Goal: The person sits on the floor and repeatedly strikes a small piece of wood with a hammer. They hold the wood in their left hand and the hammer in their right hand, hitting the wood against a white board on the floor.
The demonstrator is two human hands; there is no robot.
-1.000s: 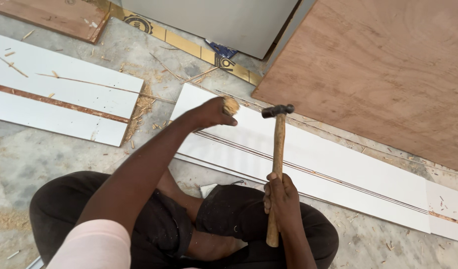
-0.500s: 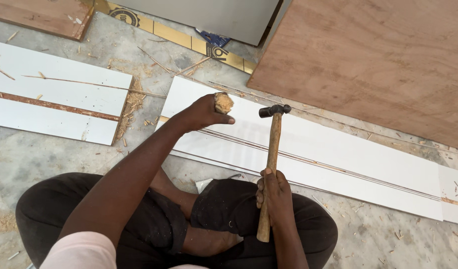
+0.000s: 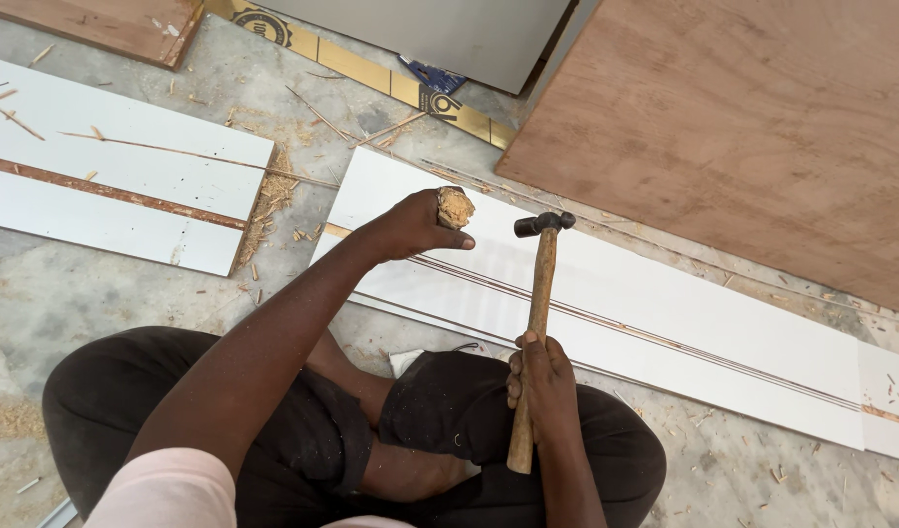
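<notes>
A person sits cross-legged on a concrete floor (image 3: 39, 293), working over a long white board (image 3: 665, 313) that lies flat in front of the knees. The left hand (image 3: 415, 225) is closed in a tight grip around a wooden chisel handle (image 3: 455, 206), whose frayed, battered top shows above the fingers; the blade below is hidden by the hand, so its contact with the board cannot be made out. The right hand (image 3: 539, 376) is closed in a firm grip low on the wooden shaft of a hammer (image 3: 538, 313), whose dark metal head is raised just to the right of the chisel handle, near it but apart. A thin groove runs along the board beneath both hands. Left of the left grip lies a second white board (image 3: 107, 186) amid wood shavings (image 3: 273, 196). Beyond the right grip, a large brown plywood sheet (image 3: 743, 127) rests on the floor.
</notes>
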